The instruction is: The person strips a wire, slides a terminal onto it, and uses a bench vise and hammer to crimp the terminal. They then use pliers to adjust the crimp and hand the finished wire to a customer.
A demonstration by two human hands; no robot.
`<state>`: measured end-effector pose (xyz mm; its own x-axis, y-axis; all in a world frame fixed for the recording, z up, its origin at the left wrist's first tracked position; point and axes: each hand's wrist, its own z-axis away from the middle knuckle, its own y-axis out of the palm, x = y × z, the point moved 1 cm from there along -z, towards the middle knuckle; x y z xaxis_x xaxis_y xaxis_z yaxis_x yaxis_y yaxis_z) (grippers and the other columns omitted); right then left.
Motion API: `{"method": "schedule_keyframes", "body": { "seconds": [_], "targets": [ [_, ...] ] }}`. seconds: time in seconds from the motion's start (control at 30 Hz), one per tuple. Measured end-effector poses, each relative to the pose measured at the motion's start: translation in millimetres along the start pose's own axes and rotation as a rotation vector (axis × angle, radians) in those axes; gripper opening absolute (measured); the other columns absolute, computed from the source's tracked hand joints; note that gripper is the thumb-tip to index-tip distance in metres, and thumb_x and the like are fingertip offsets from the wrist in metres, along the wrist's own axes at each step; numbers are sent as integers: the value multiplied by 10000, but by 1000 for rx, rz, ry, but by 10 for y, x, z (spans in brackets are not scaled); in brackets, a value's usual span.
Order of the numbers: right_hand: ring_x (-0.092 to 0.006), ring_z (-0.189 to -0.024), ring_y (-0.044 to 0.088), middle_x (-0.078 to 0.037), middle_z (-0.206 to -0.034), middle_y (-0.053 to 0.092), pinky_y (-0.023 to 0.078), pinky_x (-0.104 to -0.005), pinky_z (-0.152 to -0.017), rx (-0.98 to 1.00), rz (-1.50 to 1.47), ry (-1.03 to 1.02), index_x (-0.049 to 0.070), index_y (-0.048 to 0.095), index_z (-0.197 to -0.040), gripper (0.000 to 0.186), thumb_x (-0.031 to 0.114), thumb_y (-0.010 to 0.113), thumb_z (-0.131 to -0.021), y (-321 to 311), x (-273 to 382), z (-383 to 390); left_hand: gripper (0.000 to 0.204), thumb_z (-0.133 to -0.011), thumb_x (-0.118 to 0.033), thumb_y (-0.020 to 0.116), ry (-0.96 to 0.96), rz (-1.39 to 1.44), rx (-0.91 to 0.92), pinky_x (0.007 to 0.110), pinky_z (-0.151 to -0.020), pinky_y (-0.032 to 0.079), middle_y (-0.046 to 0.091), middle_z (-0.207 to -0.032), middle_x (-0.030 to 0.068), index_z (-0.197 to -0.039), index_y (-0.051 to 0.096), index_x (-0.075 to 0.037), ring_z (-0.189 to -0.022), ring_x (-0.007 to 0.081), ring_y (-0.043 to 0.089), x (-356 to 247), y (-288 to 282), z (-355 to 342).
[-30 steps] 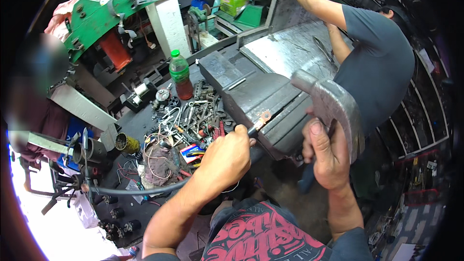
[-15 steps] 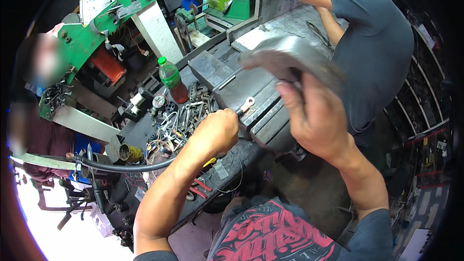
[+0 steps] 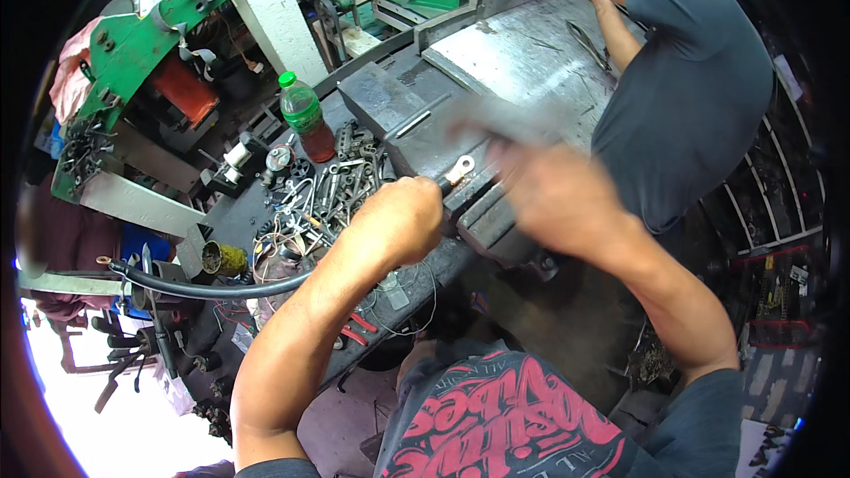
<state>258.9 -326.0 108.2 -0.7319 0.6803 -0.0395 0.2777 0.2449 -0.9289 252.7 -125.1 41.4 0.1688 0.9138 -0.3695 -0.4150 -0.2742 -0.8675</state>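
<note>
A: Left hand (image 3: 403, 217): where logged?

B: Logged at centre of frame, fingers curled tight around a black cable (image 3: 208, 288).

A: Extent of cable?

B: Traced from the left hand, behind the left forearm, out to the far left of frame. Noted one lug (image 3: 463, 165) poking beyond the fist, over the vise (image 3: 500, 237), and a second lug (image 3: 104, 260) at the other end. Cannot tell whether touching the vise or just above.

A: Right hand (image 3: 567, 195)?

B: Found right of centre, blurred. Recorded as wrapped around a hammer (image 3: 496, 115), also blurred, above the vise. Cannot make out single fingers.

A: Surroundings?

B: Listed left of centre, on the table (image 3: 416, 283): metal tools (image 3: 350, 173) in a heap, a green-capped bottle (image 3: 310, 124) behind, a yellow tin (image 3: 232, 259) farther left. Added at upper right: a person (image 3: 686, 97) in a dark shirt.
</note>
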Motion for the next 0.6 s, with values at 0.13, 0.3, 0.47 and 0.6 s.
{"method": "schedule_keyframes", "body": {
  "seconds": [0.13, 0.3, 0.47, 0.6],
  "targets": [
    [-496, -747, 678, -276, -769, 672, 525, -568, -645, 323, -258, 282, -28, 634, -1087, 317, 284, 635, -1031, -20, -66, 0, 240, -869, -72, 614, -9, -28, 37, 513, -884, 598, 734, -1002, 335, -963, 753, 100, -996, 446, 749, -19, -23, -16],
    [-507, -700, 650, -295, -811, 672, 530, -526, -630, -433, -493, 379, -24, 651, -1099, 281, 251, 622, -1046, -174, -64, -64, 227, -853, -46, 633, -29, -4, 48, 504, -883, 601, 742, -1001, 319, -973, 760, 98, -997, 431, 755, -12, -31, -25],
    [-509, -750, 667, -313, -804, 668, 534, -560, -691, 365, -262, 274, -49, 677, -1057, 319, 267, 648, -1022, 53, -11, 44, 228, -855, -67, 655, -28, -12, 44, 501, -872, 606, 744, -999, 316, -980, 763, 92, -1002, 427, 756, -3, -43, -38],
    [-490, -698, 667, -255, -776, 680, 526, -509, -652, -356, -319, 331, -40, 662, -1128, 378, 329, 608, -1066, -205, -82, -41, 238, -864, -89, 659, 6, -28, 65, 501, -874, 606, 742, -1007, 318, -981, 764, 90, -1008, 426, 755, -1, -56, -58]
  ]
}}
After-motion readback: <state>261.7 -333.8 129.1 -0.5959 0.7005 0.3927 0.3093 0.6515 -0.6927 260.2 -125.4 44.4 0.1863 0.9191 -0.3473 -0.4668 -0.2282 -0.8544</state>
